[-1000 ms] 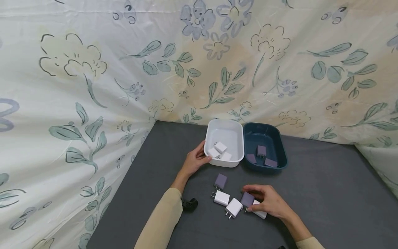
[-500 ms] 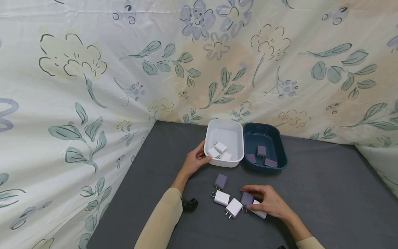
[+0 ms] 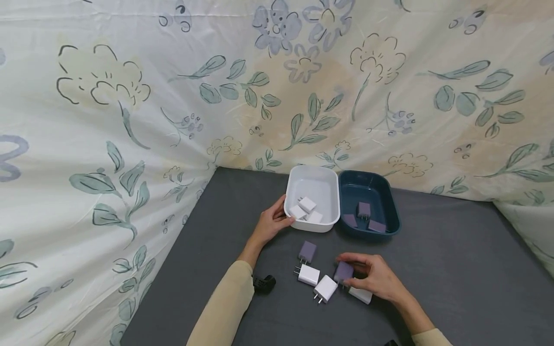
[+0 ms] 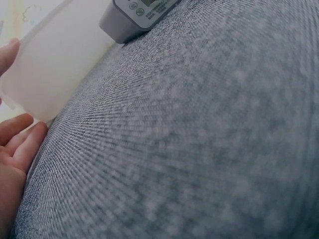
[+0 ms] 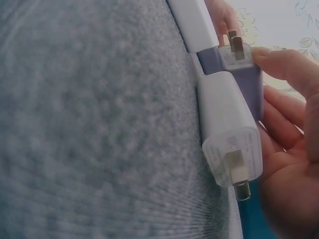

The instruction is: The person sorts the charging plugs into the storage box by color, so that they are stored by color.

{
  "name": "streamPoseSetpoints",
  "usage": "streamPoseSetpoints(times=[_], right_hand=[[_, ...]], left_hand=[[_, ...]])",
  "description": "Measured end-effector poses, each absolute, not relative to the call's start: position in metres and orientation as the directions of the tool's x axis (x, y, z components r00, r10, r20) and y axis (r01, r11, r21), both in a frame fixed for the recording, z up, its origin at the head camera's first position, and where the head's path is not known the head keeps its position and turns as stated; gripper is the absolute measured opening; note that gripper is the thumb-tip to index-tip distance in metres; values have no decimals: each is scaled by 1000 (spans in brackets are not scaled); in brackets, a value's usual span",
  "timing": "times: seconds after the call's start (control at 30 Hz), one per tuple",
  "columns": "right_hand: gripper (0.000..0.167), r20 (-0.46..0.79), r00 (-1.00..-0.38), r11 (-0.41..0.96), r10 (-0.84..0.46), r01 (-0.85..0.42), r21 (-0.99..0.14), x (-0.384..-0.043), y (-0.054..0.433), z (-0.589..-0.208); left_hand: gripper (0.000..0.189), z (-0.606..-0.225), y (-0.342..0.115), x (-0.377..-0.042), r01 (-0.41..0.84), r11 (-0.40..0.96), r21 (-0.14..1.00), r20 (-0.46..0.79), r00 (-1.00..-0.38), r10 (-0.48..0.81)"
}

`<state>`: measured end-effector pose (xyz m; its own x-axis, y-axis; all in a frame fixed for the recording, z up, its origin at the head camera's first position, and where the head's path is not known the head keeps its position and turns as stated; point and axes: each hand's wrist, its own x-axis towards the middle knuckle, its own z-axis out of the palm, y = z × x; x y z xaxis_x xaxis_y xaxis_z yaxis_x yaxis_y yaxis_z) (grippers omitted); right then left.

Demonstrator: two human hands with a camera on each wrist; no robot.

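My right hand (image 3: 374,276) pinches a purple plug-in charger (image 3: 344,272) between thumb and fingers, its metal prongs toward me. In the right wrist view that purple charger (image 5: 251,92) stands behind a white charger (image 5: 229,124). Just below the hand lies a white charger (image 3: 360,294), partly covered by it. To its left rest two more white chargers, one nearer (image 3: 325,289) and one farther (image 3: 308,275), and a purple charger (image 3: 307,252). My left hand (image 3: 269,225) holds the front left corner of a white tub (image 3: 313,228), thumb at the front rim, fingers along the side.
Several white chargers (image 3: 307,204) lie inside the white tub. A dark blue tub (image 3: 391,206) beside it on the right contains several purple chargers (image 3: 364,210). Both stand on a dark grey cloth (image 3: 454,269) before a floral curtain (image 3: 173,96).
My right hand has shifted slightly away from me with the purple charger, and more of the white charger below it shows. The left hand and both tubs stay in place.
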<state>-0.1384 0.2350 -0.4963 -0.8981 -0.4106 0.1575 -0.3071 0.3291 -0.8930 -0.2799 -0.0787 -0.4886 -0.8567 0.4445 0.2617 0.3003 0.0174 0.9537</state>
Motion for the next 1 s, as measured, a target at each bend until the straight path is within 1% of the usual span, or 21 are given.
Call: streamPoseSetpoints(times=[0.37,0.57,0.77,1.0], right_hand=[[56,152,-942,376,-301,-263,-888,-141,237,-492],[53,181,-945,376,-272,-278,-884,-142,240,-489],[55,131,-973,409,-190,-200,-890,-144,242,-486],[55,153,-978,378,-142,-196,-905,-148,243,-483]], left_hand=[[80,-490,-79,-280,295,27,955,251,-856,451],[80,-490,-79,-281,298,29,954,252,-853,456],[80,-490,-79,-282,299,21,954,257,-852,456],[80,-491,-78,-283,295,17,955,256,-855,451]])
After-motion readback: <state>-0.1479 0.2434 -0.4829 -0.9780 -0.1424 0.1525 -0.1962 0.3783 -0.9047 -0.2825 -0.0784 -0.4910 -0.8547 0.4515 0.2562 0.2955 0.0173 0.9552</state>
